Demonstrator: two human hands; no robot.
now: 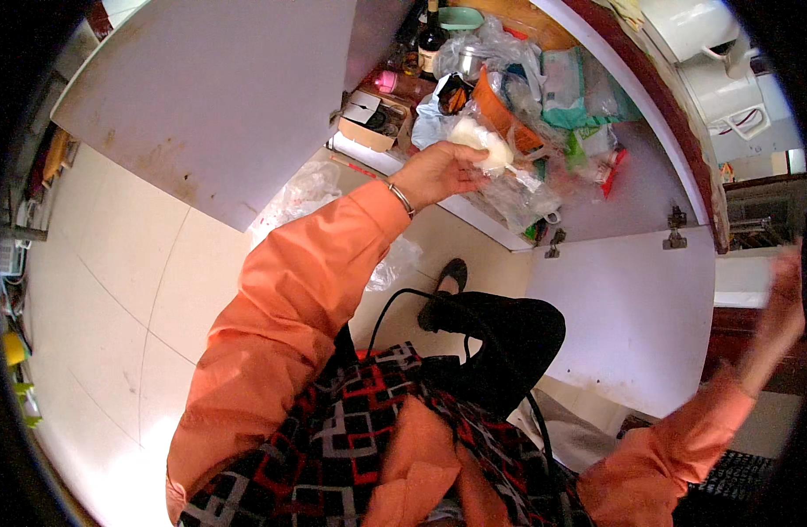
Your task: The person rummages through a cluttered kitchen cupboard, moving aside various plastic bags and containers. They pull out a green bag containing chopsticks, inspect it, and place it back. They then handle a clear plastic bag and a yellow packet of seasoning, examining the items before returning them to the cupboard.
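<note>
My left hand [440,171] reaches into an open low cupboard and grips a clear plastic bag with a white lump inside [482,145]. The bag sits among several other plastic bags and packets [561,105] on the cupboard shelf. My right hand [783,299] is raised at the far right edge, blurred, near the counter edge; whether it holds anything is not visible. Both arms wear orange sleeves, and the left wrist has a metal bangle.
Two white cupboard doors stand open: one [219,97] to the left, one [623,307] to the right. Inside are a dark bottle [432,39], a small cardboard box [372,123] and a green bowl [460,18]. A crumpled clear bag [307,193] lies on the tiled floor.
</note>
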